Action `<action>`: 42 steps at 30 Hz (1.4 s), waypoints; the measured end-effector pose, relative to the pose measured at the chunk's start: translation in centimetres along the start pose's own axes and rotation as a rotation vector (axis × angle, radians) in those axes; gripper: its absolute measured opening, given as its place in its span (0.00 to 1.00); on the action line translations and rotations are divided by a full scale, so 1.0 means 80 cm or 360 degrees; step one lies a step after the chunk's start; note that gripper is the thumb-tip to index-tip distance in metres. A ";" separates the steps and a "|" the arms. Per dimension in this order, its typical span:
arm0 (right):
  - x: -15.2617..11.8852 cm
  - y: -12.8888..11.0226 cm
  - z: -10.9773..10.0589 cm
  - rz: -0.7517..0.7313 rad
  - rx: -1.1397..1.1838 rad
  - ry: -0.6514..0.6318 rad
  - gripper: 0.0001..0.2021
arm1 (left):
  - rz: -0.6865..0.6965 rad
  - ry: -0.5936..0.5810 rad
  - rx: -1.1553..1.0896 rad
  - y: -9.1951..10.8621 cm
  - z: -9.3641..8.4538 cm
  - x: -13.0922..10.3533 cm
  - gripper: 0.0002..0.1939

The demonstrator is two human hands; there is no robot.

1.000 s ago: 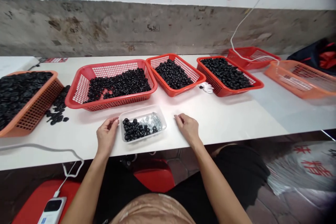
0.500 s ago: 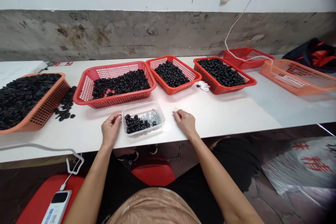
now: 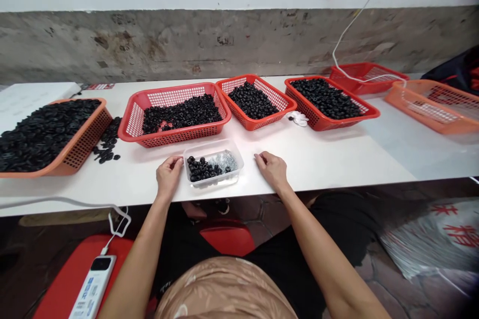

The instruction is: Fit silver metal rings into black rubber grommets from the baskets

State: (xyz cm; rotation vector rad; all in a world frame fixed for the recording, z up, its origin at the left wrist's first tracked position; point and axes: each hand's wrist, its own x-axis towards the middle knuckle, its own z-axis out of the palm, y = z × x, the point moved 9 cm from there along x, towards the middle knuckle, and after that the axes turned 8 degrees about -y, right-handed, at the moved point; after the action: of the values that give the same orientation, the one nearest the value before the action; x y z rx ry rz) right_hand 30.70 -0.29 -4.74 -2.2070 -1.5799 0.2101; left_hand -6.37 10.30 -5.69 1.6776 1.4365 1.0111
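Observation:
A clear plastic box (image 3: 232, 182) sits near the table's front edge, with black ring-like pieces (image 3: 202, 168) on its left side and small shiny metal parts (image 3: 223, 160) on its right. My left hand (image 3: 169, 175) rests by the box's left wall, fingers curled in; whether the fingertips touch the wall I cannot tell. On the tabletop to the right of the box lies my right hand (image 3: 272, 169), apart from it, thumb and fingers curled together. I see nothing held in either hand.
Behind the box stand red baskets of black parts (image 3: 175, 142). An orange basket (image 3: 80, 152) heaped with black pieces is at left, loose ones (image 3: 107, 152) beside it. A white power bank (image 3: 93, 284) lies on a red stool; its cable crosses the table's left front.
The head view has turned slightly left, so everything appears shifted right and a little up. Both hands keep their places beside the box.

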 end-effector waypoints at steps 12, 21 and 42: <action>-0.004 -0.005 -0.005 -0.0112 0.0054 0.0048 0.24 | 0.0018 -0.0047 0.0026 0.012 0.000 -0.009 0.12; 0.001 0.006 0.003 -0.0004 0.0070 -0.0098 0.22 | -0.0036 -0.0018 0.0142 0.024 -0.003 -0.013 0.14; 0.001 0.004 0.009 0.0264 0.0051 -0.0507 0.20 | -0.0023 -0.0011 0.0080 0.022 -0.002 -0.017 0.11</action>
State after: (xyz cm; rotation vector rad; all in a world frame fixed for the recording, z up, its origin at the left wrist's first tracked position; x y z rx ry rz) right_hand 30.72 -0.11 -5.53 -2.3702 -1.5322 0.6601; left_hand -5.88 8.67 -4.24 1.7025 1.4792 0.9678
